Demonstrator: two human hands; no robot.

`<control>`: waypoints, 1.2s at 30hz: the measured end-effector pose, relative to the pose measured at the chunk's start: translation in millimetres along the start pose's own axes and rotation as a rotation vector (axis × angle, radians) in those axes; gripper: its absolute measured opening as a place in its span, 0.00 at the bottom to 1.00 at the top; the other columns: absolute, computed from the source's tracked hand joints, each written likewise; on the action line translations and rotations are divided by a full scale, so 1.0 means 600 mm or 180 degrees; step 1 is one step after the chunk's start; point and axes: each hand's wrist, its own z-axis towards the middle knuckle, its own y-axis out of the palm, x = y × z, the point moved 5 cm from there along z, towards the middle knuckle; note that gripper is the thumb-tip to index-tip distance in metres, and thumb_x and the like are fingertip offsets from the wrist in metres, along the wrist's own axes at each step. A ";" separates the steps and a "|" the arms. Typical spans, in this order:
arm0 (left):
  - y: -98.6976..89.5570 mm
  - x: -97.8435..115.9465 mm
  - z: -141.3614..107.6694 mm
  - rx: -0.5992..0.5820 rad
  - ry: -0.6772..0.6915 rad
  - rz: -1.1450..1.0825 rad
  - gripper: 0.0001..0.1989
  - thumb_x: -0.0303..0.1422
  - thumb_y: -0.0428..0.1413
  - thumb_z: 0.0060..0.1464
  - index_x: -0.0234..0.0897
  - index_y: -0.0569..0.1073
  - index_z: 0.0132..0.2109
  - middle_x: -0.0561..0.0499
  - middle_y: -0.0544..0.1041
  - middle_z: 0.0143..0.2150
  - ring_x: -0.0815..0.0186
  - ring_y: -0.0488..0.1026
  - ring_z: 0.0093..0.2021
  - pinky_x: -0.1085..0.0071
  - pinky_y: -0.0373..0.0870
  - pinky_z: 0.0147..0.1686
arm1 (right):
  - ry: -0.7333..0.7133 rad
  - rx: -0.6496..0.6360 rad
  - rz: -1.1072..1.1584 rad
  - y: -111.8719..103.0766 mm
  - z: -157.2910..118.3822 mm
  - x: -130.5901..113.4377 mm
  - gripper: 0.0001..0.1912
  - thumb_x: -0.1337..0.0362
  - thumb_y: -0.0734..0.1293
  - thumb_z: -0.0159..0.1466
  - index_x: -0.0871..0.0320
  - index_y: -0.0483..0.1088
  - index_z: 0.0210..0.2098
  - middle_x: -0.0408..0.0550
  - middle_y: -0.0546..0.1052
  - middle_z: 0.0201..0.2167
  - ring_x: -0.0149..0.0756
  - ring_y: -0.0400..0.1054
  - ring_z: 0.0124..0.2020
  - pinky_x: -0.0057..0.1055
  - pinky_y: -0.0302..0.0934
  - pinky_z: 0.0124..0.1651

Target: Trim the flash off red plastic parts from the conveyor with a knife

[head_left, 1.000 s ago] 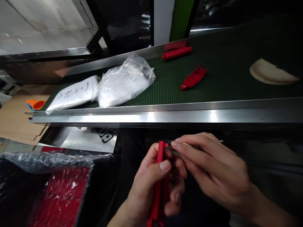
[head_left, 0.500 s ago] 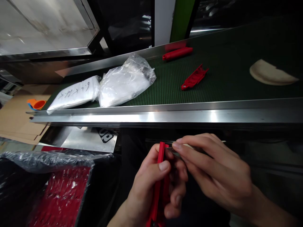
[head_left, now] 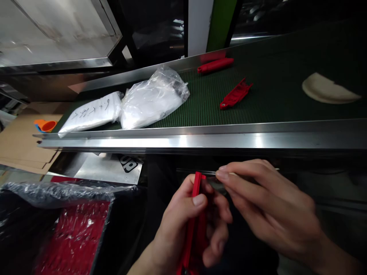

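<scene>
In my left hand (head_left: 186, 221) a long red plastic part (head_left: 196, 187) stands roughly upright, the thumb pressed along it and the fingers curled behind. My right hand (head_left: 266, 202) is just right of the part's upper end, thumb and fingertips pinched on a thin tool whose blade reaches toward the red part; the blade's tip is blurred. Beyond both hands, on the green belt (head_left: 206, 110), lie an open red half-shell (head_left: 236, 94) and a closed red piece (head_left: 215, 65).
Two plastic bags of white material (head_left: 91, 114) (head_left: 151, 101) lie on the belt's left, a beige curved piece (head_left: 328, 89) on its right. A metal rail (head_left: 200, 141) edges the belt. A lined bin of red parts (head_left: 77, 233) stands lower left, orange scoop (head_left: 48, 126) beyond.
My right hand has moved a little to the right, drawing the thin tool back from the red part. The fingers of my left hand have loosened slightly.
</scene>
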 end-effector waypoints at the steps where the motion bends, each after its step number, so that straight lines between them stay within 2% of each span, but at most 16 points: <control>1: 0.001 0.000 0.001 0.0005 -0.0019 -0.0037 0.08 0.37 0.48 0.64 0.37 0.63 0.45 0.47 0.73 0.37 0.74 0.68 0.20 0.84 0.65 0.16 | -0.0046 -0.0031 -0.0028 0.000 -0.001 -0.002 0.19 0.80 0.65 0.63 0.62 0.71 0.53 0.55 0.74 0.46 0.41 0.69 0.46 0.41 0.65 0.43; 7: 0.015 0.002 0.001 -0.0041 -0.0098 -0.0222 0.09 0.37 0.44 0.66 0.36 0.64 0.45 0.46 0.71 0.35 0.74 0.68 0.19 0.83 0.66 0.16 | -0.0123 -0.0137 -0.0150 0.006 -0.005 0.002 0.19 0.80 0.65 0.63 0.61 0.73 0.52 0.56 0.74 0.46 0.44 0.67 0.47 0.44 0.62 0.43; 14: 0.017 -0.003 0.001 -0.0125 -0.0336 -0.0383 0.09 0.37 0.42 0.66 0.38 0.60 0.47 0.46 0.70 0.36 0.72 0.69 0.20 0.83 0.65 0.15 | -0.0183 -0.0122 -0.0204 0.006 -0.005 0.006 0.20 0.80 0.66 0.63 0.62 0.72 0.53 0.57 0.73 0.47 0.45 0.67 0.47 0.46 0.61 0.44; 23: 0.012 -0.004 0.000 0.0024 -0.0305 -0.0403 0.10 0.37 0.38 0.66 0.39 0.61 0.45 0.47 0.71 0.36 0.72 0.68 0.18 0.83 0.64 0.14 | -0.0268 -0.0065 -0.0343 0.008 0.000 0.005 0.18 0.78 0.66 0.63 0.63 0.72 0.52 0.59 0.74 0.45 0.49 0.68 0.45 0.47 0.60 0.43; 25: 0.011 -0.009 0.001 -0.0015 -0.0351 -0.0422 0.13 0.38 0.38 0.66 0.37 0.64 0.44 0.47 0.72 0.32 0.72 0.66 0.16 0.83 0.63 0.13 | -0.0284 -0.0046 -0.0427 0.009 -0.001 0.004 0.18 0.78 0.65 0.63 0.63 0.72 0.52 0.59 0.74 0.44 0.49 0.69 0.45 0.48 0.60 0.43; 28: 0.009 -0.018 0.002 -0.0070 -0.0522 -0.0324 0.24 0.42 0.35 0.67 0.29 0.68 0.41 0.47 0.69 0.22 0.74 0.60 0.12 0.84 0.58 0.11 | -0.0331 0.0034 -0.0516 0.011 -0.007 0.003 0.17 0.76 0.66 0.64 0.63 0.72 0.51 0.58 0.74 0.44 0.49 0.70 0.44 0.47 0.62 0.43; 31: 0.000 -0.025 0.001 0.0028 -0.0611 -0.0338 0.29 0.44 0.32 0.66 0.27 0.70 0.39 0.46 0.69 0.20 0.73 0.58 0.10 0.83 0.56 0.10 | -0.0362 0.0071 -0.0675 0.014 -0.013 0.005 0.17 0.76 0.66 0.64 0.60 0.72 0.52 0.56 0.74 0.44 0.48 0.70 0.44 0.49 0.62 0.44; 33: -0.008 -0.031 -0.001 0.0067 -0.0663 -0.0479 0.30 0.46 0.32 0.66 0.28 0.70 0.39 0.46 0.69 0.20 0.73 0.60 0.11 0.83 0.57 0.10 | -0.0296 0.0236 -0.0732 0.008 -0.011 0.010 0.20 0.77 0.66 0.63 0.58 0.71 0.53 0.54 0.74 0.45 0.46 0.71 0.44 0.47 0.63 0.45; 36: -0.025 -0.045 -0.008 0.0159 -0.0763 -0.0697 0.29 0.46 0.34 0.67 0.30 0.72 0.40 0.46 0.71 0.22 0.73 0.62 0.12 0.83 0.61 0.11 | 0.0102 0.0879 -0.0861 -0.017 -0.003 0.023 0.27 0.79 0.68 0.62 0.52 0.69 0.58 0.48 0.76 0.45 0.39 0.71 0.44 0.38 0.66 0.45</control>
